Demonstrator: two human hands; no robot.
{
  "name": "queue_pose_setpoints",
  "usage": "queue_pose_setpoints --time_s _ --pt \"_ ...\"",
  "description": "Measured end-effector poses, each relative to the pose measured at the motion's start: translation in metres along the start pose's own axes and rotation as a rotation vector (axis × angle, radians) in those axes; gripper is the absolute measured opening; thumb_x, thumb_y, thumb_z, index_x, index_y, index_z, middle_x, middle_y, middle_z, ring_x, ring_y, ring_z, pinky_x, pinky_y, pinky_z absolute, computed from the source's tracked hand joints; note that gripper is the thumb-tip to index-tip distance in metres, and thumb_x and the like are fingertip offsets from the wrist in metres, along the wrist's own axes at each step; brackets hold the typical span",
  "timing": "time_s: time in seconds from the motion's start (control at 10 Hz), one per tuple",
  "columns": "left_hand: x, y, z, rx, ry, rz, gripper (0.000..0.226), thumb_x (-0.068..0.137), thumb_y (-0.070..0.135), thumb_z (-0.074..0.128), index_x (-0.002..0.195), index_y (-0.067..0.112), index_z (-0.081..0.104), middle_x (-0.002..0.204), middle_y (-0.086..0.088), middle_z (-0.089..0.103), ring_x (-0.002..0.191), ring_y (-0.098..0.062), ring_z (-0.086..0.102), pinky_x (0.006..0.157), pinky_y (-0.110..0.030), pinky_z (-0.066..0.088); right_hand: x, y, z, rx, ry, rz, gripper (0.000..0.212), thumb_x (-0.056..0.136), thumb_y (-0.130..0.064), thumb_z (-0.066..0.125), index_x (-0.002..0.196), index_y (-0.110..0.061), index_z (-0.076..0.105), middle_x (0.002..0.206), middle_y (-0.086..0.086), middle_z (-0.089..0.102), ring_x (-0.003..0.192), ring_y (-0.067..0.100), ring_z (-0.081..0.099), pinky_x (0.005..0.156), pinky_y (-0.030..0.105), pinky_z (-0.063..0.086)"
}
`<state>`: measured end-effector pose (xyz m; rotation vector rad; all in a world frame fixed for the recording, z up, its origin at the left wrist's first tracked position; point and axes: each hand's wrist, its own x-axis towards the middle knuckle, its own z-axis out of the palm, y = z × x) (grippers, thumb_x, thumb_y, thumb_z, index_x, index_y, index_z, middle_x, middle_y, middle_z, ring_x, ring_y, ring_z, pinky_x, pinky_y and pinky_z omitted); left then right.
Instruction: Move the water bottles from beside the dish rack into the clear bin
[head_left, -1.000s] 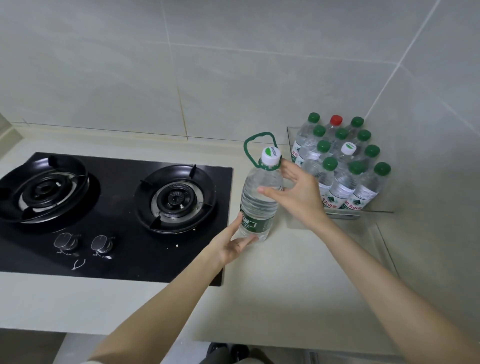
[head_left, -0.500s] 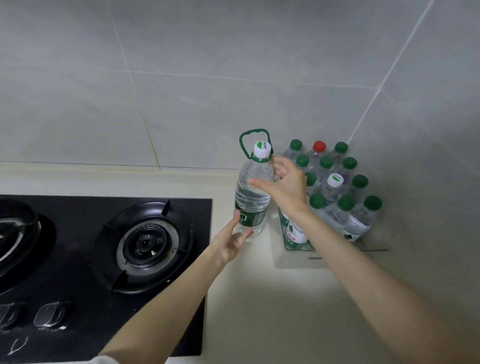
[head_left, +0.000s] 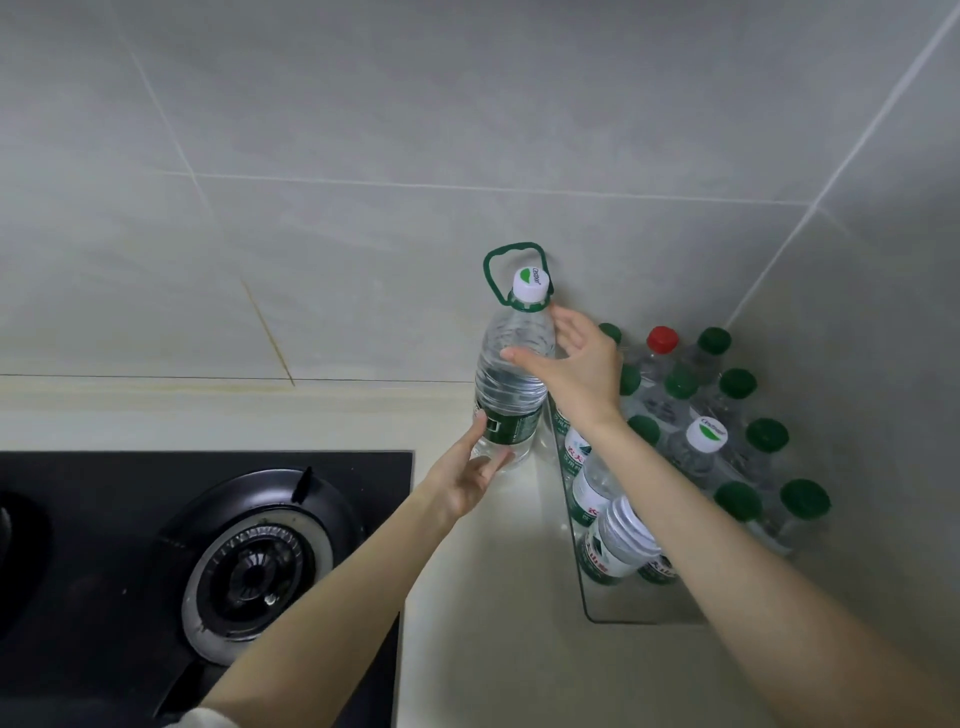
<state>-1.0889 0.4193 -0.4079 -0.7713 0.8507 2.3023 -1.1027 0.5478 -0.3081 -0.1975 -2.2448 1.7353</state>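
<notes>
A large clear water bottle (head_left: 506, 400) with a white cap, a green carry loop and a green label is upright just left of the clear bin (head_left: 586, 597) in the counter's corner. My left hand (head_left: 467, 480) holds its base, thumb on the label. My right hand (head_left: 584, 376) grips its upper body, thumb across the front and fingers behind. I cannot tell whether the bottle's base touches the counter. The bin holds several small bottles with green caps (head_left: 737, 383), one with a red cap (head_left: 662, 338) and one with a white cap (head_left: 705, 435). My right forearm covers part of the bin.
A black gas hob with a round burner (head_left: 257, 564) fills the counter at the left. Tiled walls (head_left: 467, 156) close off the back and the right side, meeting behind the bin. A strip of pale counter (head_left: 493, 649) runs between the hob and the bin.
The large bottle, held in both hands, has moved back towards the wall and closer to the bin's left side. The view has shifted right and nearer to the corner.
</notes>
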Motion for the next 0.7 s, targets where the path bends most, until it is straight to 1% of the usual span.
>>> queue_pose_setpoints --time_s 0.1,0.2,0.3,0.4,0.5,0.6,0.7 --pt "0.009 0.006 0.003 -0.011 -0.002 -0.001 0.043 0.086 0.027 0.069 0.114 -0.004 0.060 0.120 -0.028 0.059 0.108 -0.030 0.063 0.077 -0.028 0.057 0.012 0.004 0.002 0.004 -0.017 -0.008 0.072 0.061 -0.012 0.091 0.125 -0.008 0.058 0.107 -0.013 0.061 0.094 -0.012 0.058 0.079 0.001 0.044" --pt "0.014 0.009 0.006 -0.020 0.007 0.007 0.044 0.086 0.026 0.069 0.117 -0.004 0.058 0.117 -0.029 0.059 0.103 -0.032 0.064 0.076 -0.029 0.057 0.020 0.007 0.001 0.022 -0.052 -0.014 0.071 0.063 -0.009 0.089 0.125 -0.007 0.056 0.110 -0.011 0.060 0.098 -0.008 0.059 0.081 0.001 0.044" --pt "0.015 0.011 0.008 -0.025 0.015 -0.009 0.044 0.085 0.026 0.070 0.118 0.000 0.056 0.113 -0.029 0.058 0.110 -0.034 0.061 0.078 -0.032 0.056 0.019 0.007 0.002 0.017 -0.057 -0.026 0.067 0.067 -0.009 0.087 0.125 -0.007 0.053 0.114 -0.009 0.060 0.104 -0.003 0.057 0.083 0.001 0.044" --pt "0.013 0.013 0.009 0.038 0.004 -0.037 0.045 0.085 0.032 0.070 0.119 0.006 0.055 0.117 -0.025 0.057 0.116 -0.031 0.060 0.087 -0.034 0.056 0.013 0.011 0.004 -0.021 -0.059 -0.065 0.067 0.074 -0.016 0.083 0.133 -0.011 0.051 0.128 -0.007 0.059 0.116 0.001 0.055 0.098 0.013 0.042" --pt "0.000 0.015 0.016 0.074 0.033 -0.024 0.044 0.088 0.030 0.067 0.123 0.008 0.054 0.122 -0.019 0.054 0.112 -0.031 0.060 0.081 -0.036 0.058 0.006 0.012 0.001 -0.084 -0.076 -0.092 0.065 0.082 -0.013 0.075 0.141 -0.013 0.046 0.136 -0.006 0.055 0.123 0.005 0.052 0.107 0.024 0.041" --pt "-0.018 0.022 0.020 0.110 0.022 0.021 0.024 0.092 0.022 0.063 0.112 0.009 0.060 0.111 -0.014 0.057 0.101 -0.030 0.062 0.072 -0.036 0.058 -0.003 0.010 -0.007 -0.095 -0.013 -0.090 0.058 0.087 -0.009 0.069 0.141 -0.012 0.046 0.138 0.003 0.056 0.121 0.010 0.057 0.106 0.031 0.045" --pt "-0.039 0.031 0.017 0.150 0.011 0.068 0.014 0.096 0.017 0.054 0.107 0.010 0.060 0.114 -0.010 0.059 0.089 -0.027 0.062 0.080 -0.036 0.056 -0.014 0.003 -0.017 -0.085 0.026 -0.057 0.054 0.089 -0.009 0.067 0.139 -0.009 0.047 0.133 0.008 0.059 0.114 0.010 0.059 0.102 0.023 0.046"
